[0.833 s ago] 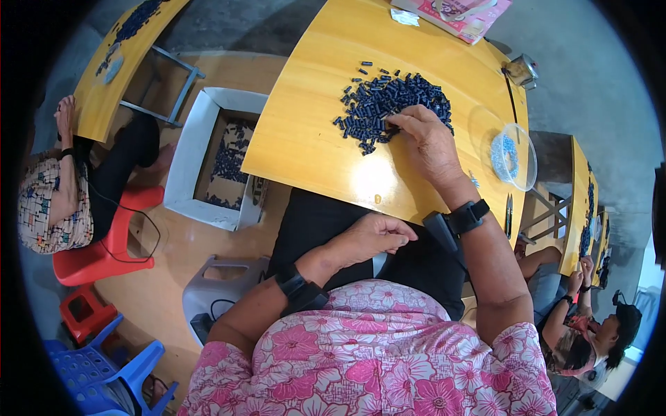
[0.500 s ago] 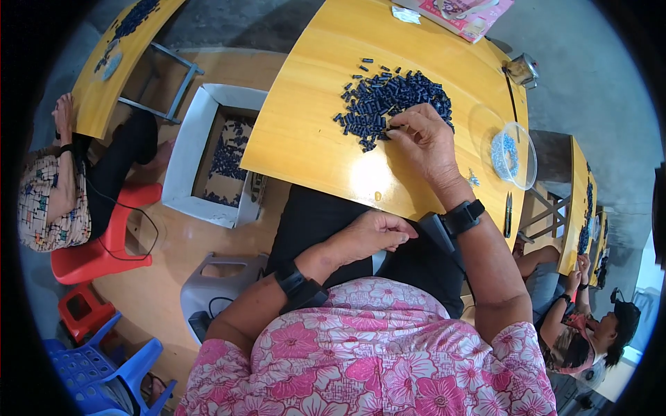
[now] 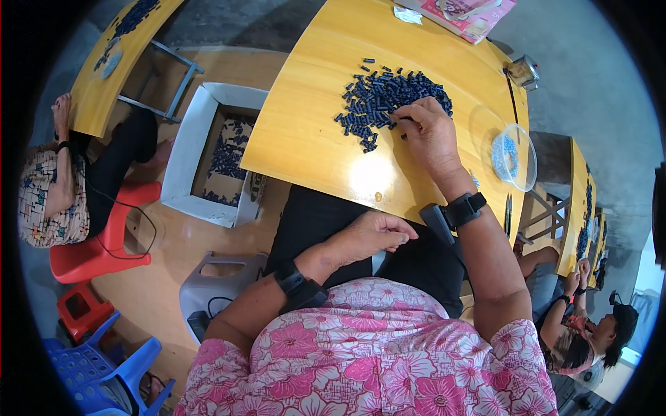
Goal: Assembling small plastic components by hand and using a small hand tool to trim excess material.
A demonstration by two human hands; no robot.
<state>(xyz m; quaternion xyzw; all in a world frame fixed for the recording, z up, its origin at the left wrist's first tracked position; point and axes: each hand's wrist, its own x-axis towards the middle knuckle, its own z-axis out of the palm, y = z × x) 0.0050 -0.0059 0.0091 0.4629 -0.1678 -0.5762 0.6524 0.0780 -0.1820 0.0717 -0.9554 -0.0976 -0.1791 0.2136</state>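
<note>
A heap of small dark blue tubular pieces (image 3: pixel 381 97) lies on the yellow wooden table (image 3: pixel 305 118). My right hand (image 3: pixel 430 135) is at the near right edge of this heap. Its thumb and forefinger come together at the pieces, and I cannot make out what is between the tips. One loose dark piece lies just under that hand. My left hand (image 3: pixel 368 239) rests over my lap, below the table's near edge. Its fingers are pressed together with the thumb, pointing right. Anything inside them is too small or hidden to name.
A clear round tub (image 3: pixel 525 170) of light blue bits stands at right, near a dark pen-like tool (image 3: pixel 508 213). A metal cup (image 3: pixel 522 72) and pink box (image 3: pixel 472 17) are farther off. A white carton (image 3: pixel 184 166) holds dark pieces at left. Co-workers sit on both sides.
My right hand has shifted slightly up and to the right, and its thumb and forefinger have drawn closer together. My left hand has stayed in place.
</note>
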